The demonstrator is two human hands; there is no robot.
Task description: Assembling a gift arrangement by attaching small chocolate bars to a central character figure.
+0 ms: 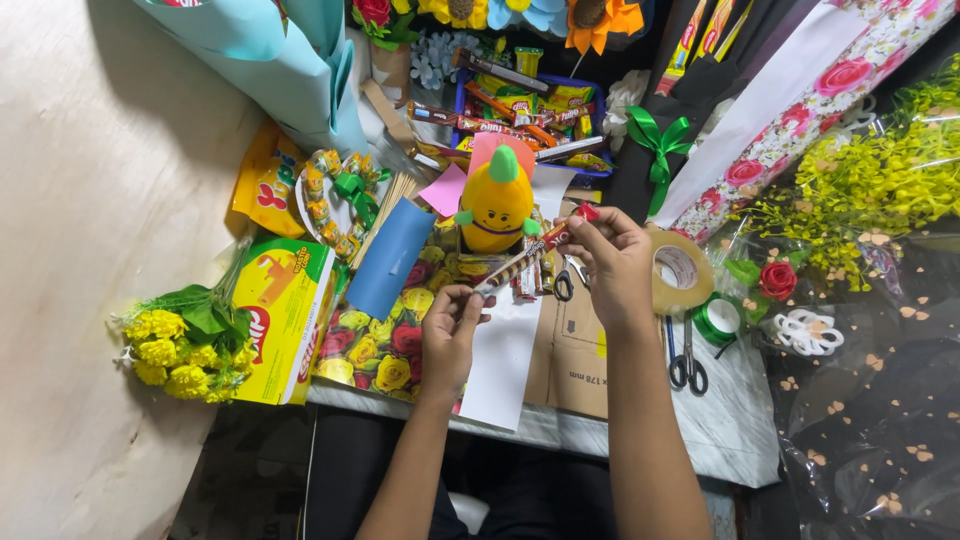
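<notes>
A cluttered craft table (740,440) holds a yellow plush toy (497,205) at its far middle. Just near it, the right hand (612,262) and left hand (450,325) pinch opposite ends of a thin snack stick (525,258), tilted between them, with scissors (686,360) at right.

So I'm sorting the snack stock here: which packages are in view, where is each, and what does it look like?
Yellow box: flat carton at the table's left edge, yellow with red, beside yellow flowers.
Yellow bag: crinkled pouch behind the box.
Snack bars: red and yellow wrappers heaped in a blue tray at the back.
Wrapped stick: slim red-tipped packet held between left hand and right hand.
</notes>
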